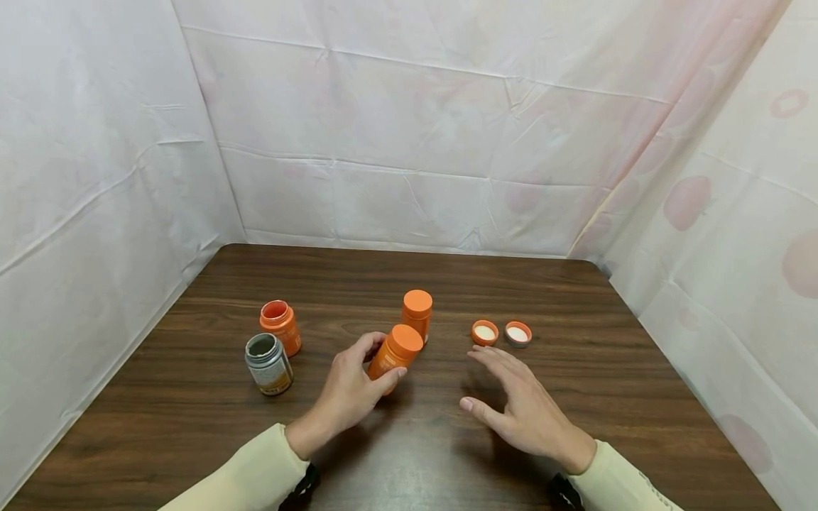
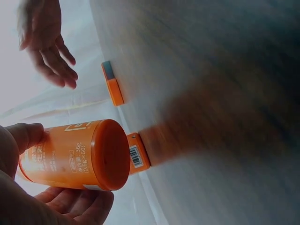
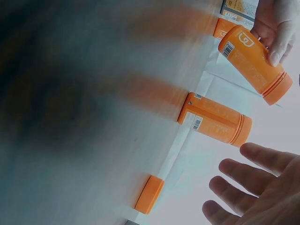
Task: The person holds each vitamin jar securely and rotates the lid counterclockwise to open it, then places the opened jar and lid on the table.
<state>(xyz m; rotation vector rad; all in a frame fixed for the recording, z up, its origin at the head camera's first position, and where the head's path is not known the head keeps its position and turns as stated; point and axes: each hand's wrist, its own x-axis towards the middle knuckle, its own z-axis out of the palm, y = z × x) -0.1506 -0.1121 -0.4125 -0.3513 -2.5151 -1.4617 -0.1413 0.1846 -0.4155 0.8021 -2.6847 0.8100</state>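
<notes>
My left hand (image 1: 353,385) grips a capped orange pill bottle (image 1: 394,353) between thumb and fingers. In the left wrist view the base of this bottle (image 2: 110,154) hangs above the table, tilted. Right behind it in the head view, a second capped orange bottle (image 1: 417,310) stands upright on the table. My right hand (image 1: 527,408) hovers over the table with its fingers extended and nothing in it. Just beyond its fingertips lie an orange cap (image 1: 484,332) and a grey-and-orange cap (image 1: 517,333), both with their white insides up.
To the left stand an uncapped orange bottle (image 1: 281,328) and, nearer, an uncapped grey bottle (image 1: 269,364). They rest on a dark wooden table (image 1: 319,277), with pale sheeting (image 1: 409,121) hung behind it and along both sides.
</notes>
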